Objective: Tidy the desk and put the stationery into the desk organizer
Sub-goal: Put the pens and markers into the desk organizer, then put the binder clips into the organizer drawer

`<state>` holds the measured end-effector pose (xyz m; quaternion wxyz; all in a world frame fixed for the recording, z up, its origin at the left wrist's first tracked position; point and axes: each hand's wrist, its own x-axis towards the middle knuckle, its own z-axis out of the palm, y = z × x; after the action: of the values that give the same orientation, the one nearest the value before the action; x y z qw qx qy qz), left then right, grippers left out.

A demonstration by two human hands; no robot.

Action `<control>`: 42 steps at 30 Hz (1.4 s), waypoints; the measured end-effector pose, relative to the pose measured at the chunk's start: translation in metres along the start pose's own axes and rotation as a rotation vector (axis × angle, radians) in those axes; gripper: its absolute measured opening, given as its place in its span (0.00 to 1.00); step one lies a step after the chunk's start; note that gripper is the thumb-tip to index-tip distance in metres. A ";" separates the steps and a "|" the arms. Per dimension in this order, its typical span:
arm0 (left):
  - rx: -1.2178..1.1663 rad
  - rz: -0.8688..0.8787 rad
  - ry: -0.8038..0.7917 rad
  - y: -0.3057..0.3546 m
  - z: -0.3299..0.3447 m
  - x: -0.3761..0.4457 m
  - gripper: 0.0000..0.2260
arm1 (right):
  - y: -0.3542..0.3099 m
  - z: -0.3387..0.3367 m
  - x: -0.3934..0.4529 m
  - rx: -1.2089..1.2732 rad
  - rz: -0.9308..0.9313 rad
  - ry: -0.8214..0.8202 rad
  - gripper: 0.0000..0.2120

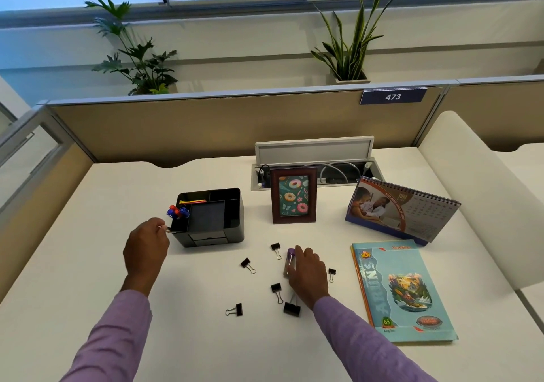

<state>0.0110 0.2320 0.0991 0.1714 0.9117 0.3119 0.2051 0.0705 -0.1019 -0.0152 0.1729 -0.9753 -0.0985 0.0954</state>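
Observation:
A black desk organizer (217,234) stands left of centre, with pens (177,212) and coloured notes in its back compartments. My left hand (146,249) is at the organizer's front left corner, fingers pinched on a small metal-looking item that I cannot identify. My right hand (307,272) rests on the desk with its fingers around a purple-capped tube (290,261) lying there. Several black binder clips lie scattered around that hand, such as one binder clip (247,264) to the left and a larger binder clip (292,308) near my wrist.
A framed doughnut picture (293,194) stands behind the clips, in front of an open cable tray (315,158). A desk calendar (400,208) and a blue notebook (403,290) sit at the right. Cubicle partitions enclose the back and left.

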 end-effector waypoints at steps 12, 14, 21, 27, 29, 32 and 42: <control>0.184 -0.035 -0.159 -0.003 0.016 0.007 0.13 | -0.003 0.000 0.002 0.184 0.058 -0.075 0.19; 0.181 -0.039 -0.166 -0.004 0.016 0.007 0.13 | -0.004 -0.001 0.002 0.203 0.086 -0.085 0.20; 0.145 -0.051 -0.093 -0.004 0.016 -0.008 0.16 | -0.003 -0.003 -0.001 0.195 0.071 -0.145 0.28; 0.002 -0.030 -0.044 0.016 0.020 -0.038 0.15 | -0.006 -0.001 -0.003 0.201 0.086 -0.125 0.28; -0.039 0.005 -0.049 0.025 0.022 -0.047 0.14 | -0.006 -0.003 -0.003 0.229 0.108 -0.119 0.25; -0.115 0.012 -0.069 0.039 0.027 -0.061 0.15 | -0.007 -0.005 -0.003 0.278 0.144 -0.110 0.24; -0.396 0.141 -0.412 0.079 0.051 -0.101 0.17 | -0.033 -0.018 -0.024 0.585 -0.171 0.044 0.15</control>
<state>0.0021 0.0996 0.0635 0.3910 0.9024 0.1602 0.0837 0.0460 -0.0824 0.0166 0.4560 -0.8741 -0.1447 0.0835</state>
